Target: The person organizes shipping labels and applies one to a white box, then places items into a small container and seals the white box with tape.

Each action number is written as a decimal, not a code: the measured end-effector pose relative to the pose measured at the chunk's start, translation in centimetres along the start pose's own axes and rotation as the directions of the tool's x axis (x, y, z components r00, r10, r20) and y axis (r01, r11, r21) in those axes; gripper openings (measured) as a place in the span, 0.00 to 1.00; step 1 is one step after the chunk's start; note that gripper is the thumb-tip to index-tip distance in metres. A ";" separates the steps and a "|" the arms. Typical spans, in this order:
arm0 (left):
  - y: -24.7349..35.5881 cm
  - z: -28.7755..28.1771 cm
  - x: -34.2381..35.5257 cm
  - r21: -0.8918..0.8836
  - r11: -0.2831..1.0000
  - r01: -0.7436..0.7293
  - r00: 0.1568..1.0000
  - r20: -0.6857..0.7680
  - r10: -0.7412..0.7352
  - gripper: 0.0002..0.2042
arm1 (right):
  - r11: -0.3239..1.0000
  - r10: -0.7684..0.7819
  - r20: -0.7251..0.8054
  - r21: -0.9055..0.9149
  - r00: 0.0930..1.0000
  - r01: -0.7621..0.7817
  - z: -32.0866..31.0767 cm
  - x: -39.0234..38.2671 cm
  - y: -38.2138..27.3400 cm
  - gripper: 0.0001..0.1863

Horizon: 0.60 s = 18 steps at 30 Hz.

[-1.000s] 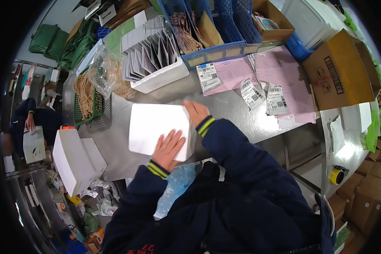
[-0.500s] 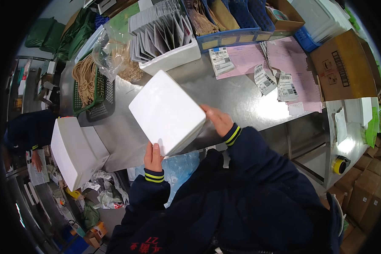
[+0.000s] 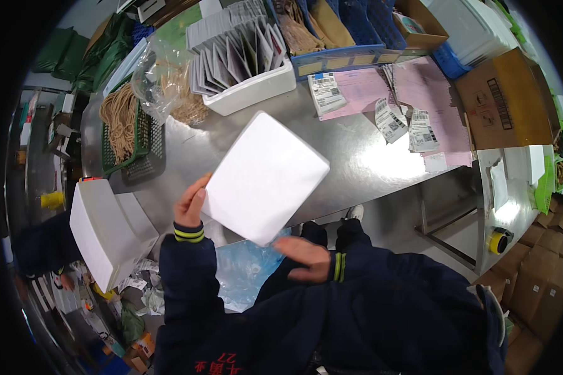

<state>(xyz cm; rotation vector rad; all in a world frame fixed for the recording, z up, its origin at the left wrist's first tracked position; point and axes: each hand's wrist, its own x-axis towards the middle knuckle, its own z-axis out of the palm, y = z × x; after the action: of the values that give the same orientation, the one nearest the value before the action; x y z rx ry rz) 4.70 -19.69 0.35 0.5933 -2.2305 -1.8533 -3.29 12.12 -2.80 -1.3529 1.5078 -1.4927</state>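
The white foam box (image 3: 266, 178) was up off the bench (image 3: 350, 162), tilted so its broad flat face turned toward you, one corner pointing down over the front edge of the bench. Your left hand (image 3: 189, 206) gripped its left edge, fingers closed onto the side and thumb up along the rim. Your right hand (image 3: 303, 256) sat just under the box's lowest corner, palm open and fingers spread; I could not tell whether it touched the foam or hung just clear of it.

Below the box, between your arms, lay a crumpled blue plastic bag (image 3: 247, 275). To your left stood a second white foam box (image 3: 109, 231), well apart from the one you held. On the bench behind, a white foam tray (image 3: 250, 87) held upright grey envelopes (image 3: 231, 53), and beside it a green basket (image 3: 137, 140) carried coils of tan cord (image 3: 116, 115), with a clear plastic bag (image 3: 162, 75) slumped against it. Printed labels (image 3: 400, 122) and pink sheets (image 3: 428, 100) were scattered toward the right end of the bench, near a brown carton (image 3: 503, 100). A yellow tape roll (image 3: 497, 240) sat lower right.
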 end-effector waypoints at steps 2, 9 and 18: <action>-0.7 1.5 0.2 0.112 0.991 -0.067 0.970 -0.224 0.090 0.21 | 0.973 -0.029 0.154 0.231 0.988 -0.007 -1.2 1.2 -1.4 0.24; -3.0 7.6 -6.6 -0.478 0.785 0.395 0.699 -0.398 -0.594 0.25 | 0.910 -0.079 -0.685 -0.346 0.724 -0.228 -8.9 5.2 2.8 0.16; -3.8 2.9 4.7 0.145 0.989 0.001 0.863 -0.500 0.072 0.20 | 0.980 0.141 -0.434 -0.063 0.890 -0.186 -1.8 -1.5 0.6 0.14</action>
<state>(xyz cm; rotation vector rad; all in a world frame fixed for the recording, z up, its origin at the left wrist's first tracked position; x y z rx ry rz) 0.06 -19.58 -4.50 0.9314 -1.9995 -1.3231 -4.63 14.06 -3.37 -0.9551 1.9420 -1.6946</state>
